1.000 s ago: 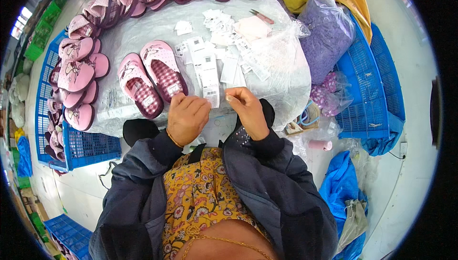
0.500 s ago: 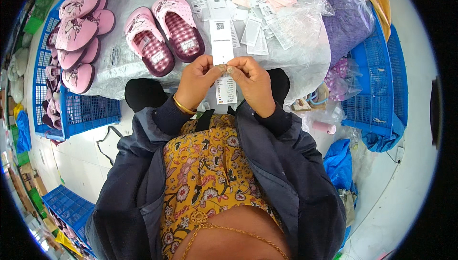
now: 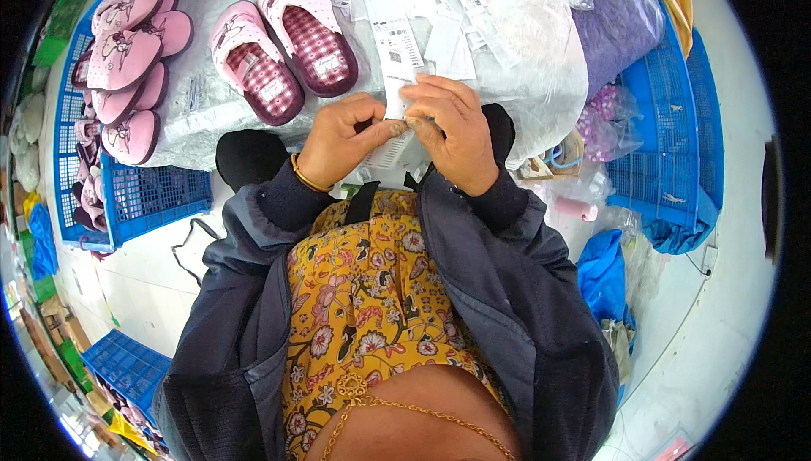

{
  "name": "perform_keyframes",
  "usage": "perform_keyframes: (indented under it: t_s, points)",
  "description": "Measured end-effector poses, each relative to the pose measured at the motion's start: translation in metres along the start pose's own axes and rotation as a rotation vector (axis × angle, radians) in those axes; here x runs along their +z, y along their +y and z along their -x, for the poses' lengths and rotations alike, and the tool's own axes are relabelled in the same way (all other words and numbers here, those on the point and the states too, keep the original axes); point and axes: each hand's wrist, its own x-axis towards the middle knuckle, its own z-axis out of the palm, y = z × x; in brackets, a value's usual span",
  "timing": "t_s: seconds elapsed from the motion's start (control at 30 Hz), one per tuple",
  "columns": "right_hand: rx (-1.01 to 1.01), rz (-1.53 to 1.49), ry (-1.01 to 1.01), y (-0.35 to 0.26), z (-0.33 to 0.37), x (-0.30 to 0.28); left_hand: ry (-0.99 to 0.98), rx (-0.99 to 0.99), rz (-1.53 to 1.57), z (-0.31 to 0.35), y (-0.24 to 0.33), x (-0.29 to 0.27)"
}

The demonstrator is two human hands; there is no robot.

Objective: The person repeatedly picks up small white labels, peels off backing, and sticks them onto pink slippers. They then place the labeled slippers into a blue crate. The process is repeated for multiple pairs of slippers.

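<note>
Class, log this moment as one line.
left hand pinches label strip | right hand pinches strip | slippers on table

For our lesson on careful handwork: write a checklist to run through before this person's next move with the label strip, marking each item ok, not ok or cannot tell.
1. Both hands on the strip: ok. The left hand and right hand pinch the label strip between their fingers.
2. Strip in one piece: cannot tell. The hands cover its middle.
3. Label lifted from the backing: cannot tell, hidden by the fingertips.
4. Slippers within reach: ok. The pink pair lies on the plastic sheet just beyond the left hand.
5. Room to work: not ok. Loose tags crowd the sheet behind the strip.
6. Spare slippers close: ok, stacked over the blue crate at left.
</note>
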Motion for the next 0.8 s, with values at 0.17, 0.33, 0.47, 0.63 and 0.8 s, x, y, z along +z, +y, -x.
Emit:
perform_keyframes:
  t_s: [0.17,0.33,0.47,0.63,0.8]
  points:
    - [0.073,-0.172,-0.015,0.0,0.011,0.004,0.035,0.225,-0.038,-0.003,0.002,0.001]
    - [0.18,-0.229,0.073,-0.006,0.02,0.013,0.112,0.107,-0.021,0.001,0.003,0.007]
    - [0.283,-0.225,0.065,-0.01,0.018,0.007,0.214,0.037,-0.013,-0.004,0.003,0.006]
    - [0.352,-0.247,-0.003,-0.012,0.013,0.007,0.034,-0.164,0.375,-0.006,-0.016,0.009]
    - [0.523,-0.303,0.073,-0.008,0.015,0.005,0.15,-0.235,0.442,-0.008,-0.028,0.015]
